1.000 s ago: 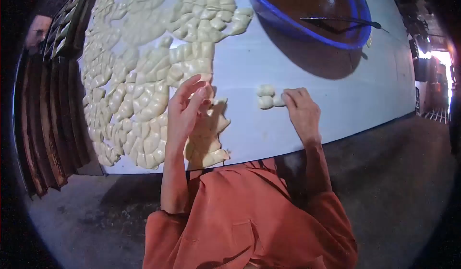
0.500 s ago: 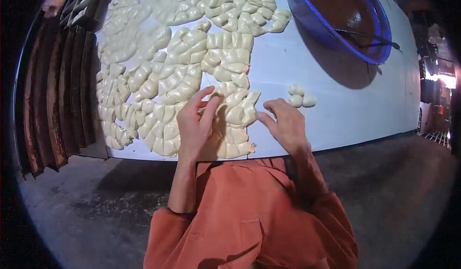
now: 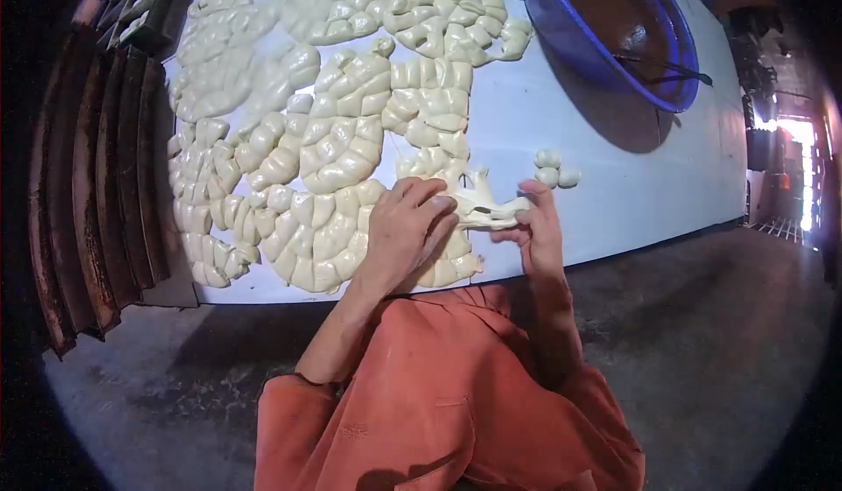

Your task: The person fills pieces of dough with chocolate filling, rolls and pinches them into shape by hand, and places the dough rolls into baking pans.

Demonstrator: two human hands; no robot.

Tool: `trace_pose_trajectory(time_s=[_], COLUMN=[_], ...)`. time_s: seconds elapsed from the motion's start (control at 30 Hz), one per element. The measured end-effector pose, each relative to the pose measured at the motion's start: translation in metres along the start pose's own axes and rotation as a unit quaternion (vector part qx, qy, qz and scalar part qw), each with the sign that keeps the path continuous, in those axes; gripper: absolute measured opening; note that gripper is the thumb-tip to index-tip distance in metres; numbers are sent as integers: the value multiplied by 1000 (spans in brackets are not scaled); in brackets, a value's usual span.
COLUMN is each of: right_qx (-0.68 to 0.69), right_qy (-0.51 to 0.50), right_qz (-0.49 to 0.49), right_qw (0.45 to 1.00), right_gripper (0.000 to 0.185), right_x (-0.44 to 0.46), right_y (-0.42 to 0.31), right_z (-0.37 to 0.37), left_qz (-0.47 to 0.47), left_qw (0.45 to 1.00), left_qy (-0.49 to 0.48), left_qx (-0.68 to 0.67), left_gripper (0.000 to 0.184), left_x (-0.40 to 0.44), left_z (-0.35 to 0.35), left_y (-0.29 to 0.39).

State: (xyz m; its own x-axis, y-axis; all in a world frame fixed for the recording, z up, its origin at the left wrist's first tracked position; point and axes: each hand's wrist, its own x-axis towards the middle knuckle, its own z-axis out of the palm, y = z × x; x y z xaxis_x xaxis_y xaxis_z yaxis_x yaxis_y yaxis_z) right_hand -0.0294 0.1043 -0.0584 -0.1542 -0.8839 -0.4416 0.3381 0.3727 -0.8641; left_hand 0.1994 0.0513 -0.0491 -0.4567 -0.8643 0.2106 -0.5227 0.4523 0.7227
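Both the left hand [image 3: 405, 228] and right hand [image 3: 542, 228] grip stretched dough [image 3: 484, 220] over the white table [image 3: 631, 195]; brown panels [image 3: 107, 193] stand left, grey floor [image 3: 702, 359] near.

A bakery workroom, judging by the dough pieces [image 3: 342, 153] spread across a table [image 3: 631, 193] beside stacked trays [image 3: 101, 184].

Pale cream, glossy sheet of soft dough [image 3: 342, 153]: lies flat in scored, pillow-like lobes from the upper left to the centre of the frame, with irregular gaps between sections. Stretched white dough strand [image 3: 491, 221]: drawn out sideways at the centre of the frame, thinned and torn open into holes. Three smooth, rounded, off-white dough pieces [image 3: 548, 177]: clustered right of centre, closely grouped, apart from the sheet.
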Motion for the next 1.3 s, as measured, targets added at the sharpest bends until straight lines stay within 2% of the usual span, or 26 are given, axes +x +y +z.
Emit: trace_pose_trajectory(time_s=[0.07, 0.13, 0.17, 0.2, 0.27, 0.33, 0.4, 0.47, 0.53, 0.6, 0.67, 0.73, 0.77, 0.8, 0.83, 0.87, 0.93, 0.97, 1.0, 1.03, 1.07, 1.1, 1.13, 1.2, 1.27, 1.3], right_qx=[78, 26, -201, -415, -403, -465, -415, -425, -379, -110, -34, 142, 143, 158, 172, 171, 117, 94, 94, 73, 51, -14, -12, -224, -244, -184], right_qy=[-14, -32, -27, -20, -22, -35, -21, -37, -61, -146, -168, -271, -268, -220, -173, -170, -88, -102, -106, -116, -125, -99, -99, -9, 24, 12], right_qz=[50, 74, -13, -99, -139, -63, -109, -133, -81, 96, 96, -39, -41, -29, -18, -24, 70, 59, 57, 42, 26, 18, 12, 21, -55, -126], right_qw=[996, 996, 979, 904, 904, 882, 903, 895, 920, 978, 980, 951, 952, 962, 970, 970, 987, 989, 988, 990, 990, 995, 995, 974, 968, 975], right_gripper=[24, 31, 30, 30, 32, 33, 28, 21, 16, 18, 9, 17, 17, 24, 30, 30, 40, 36, 36, 34, 32, 28, 28, 28, 26, 24], right_x=[-1, 5, 3, 2, 4, 4, 5, 10, 10, 10, 1, -8, -9, -10, -8, -5, 3, 6, 9, 13, 15, 15, 16, 17, 21, 26], right_y=[-7, -4, -2, -3, 1, -6, -9, -6, -6, -15, -35, -51, -58, -68, -75, -77, -76, -70, -65, -60, -59, -68, -74, -82, -72, -70], right_z=[12, 8, 9, 12, 6, 4, 8, 1, -9, -21, -35, -49, -51, -50, -51, -52, -51, -50, -50, -50, -50, -48, -49, -53, -60, -62], left_qz=[2, -6, -8, 12, 52, 60, 97, 84, 88, 95, 68, 66, 58, 52, 32, 39, -19, -6, -6, -116, -218, -205, -199, -248, -227, -237], left_qw=[1000, 1000, 1000, 999, 995, 991, 982, 985, 978, 975, 976, 980, 982, 984, 988, 988, 995, 999, 999, 971, 897, 925, 927, 907, 903, 882], left_qy=[-11, 5, 6, -12, -49, -69, -67, -50, -112, -100, -86, -66, -72, -78, -81, -80, -98, -49, -46, -102, -153, -92, -92, -67, -77, -69], left_qx=[-7, 11, 11, 33, 77, 97, 146, 146, 151, 174, 189, 174, 164, 152, 130, 129, -20, -8, -4, -182, -353, -306, -304, -334, -355, -403], left_gripper=[24, 36, 36, 42, 55, 61, 56, 38, 21, 14, 27, 25, 31, 37, 71, 71, 97, 76, 76, 62, 48, 27, 27, 24, 31, 38], left_x=[0, -1, 0, 2, 9, 14, 22, 25, 28, 26, 24, 22, 22, 24, 26, 33, 47, 53, 60, 68, 74, 76, 75, 74, 73, 75], left_z=[1, 3, 4, 3, 4, 30, 46, 52, 47, 47, 50, 50, 49, 46, 41, 37, 31, 36, 39, 41, 44, 51, 54, 59, 75, 79], left_y=[1, 4, 7, 11, 18, 8, 4, 3, 2, 4, 2, 4, 6, 11, 18, 29, 53, 60, 64, 67, 70, 76, 78, 80, 73, 75])
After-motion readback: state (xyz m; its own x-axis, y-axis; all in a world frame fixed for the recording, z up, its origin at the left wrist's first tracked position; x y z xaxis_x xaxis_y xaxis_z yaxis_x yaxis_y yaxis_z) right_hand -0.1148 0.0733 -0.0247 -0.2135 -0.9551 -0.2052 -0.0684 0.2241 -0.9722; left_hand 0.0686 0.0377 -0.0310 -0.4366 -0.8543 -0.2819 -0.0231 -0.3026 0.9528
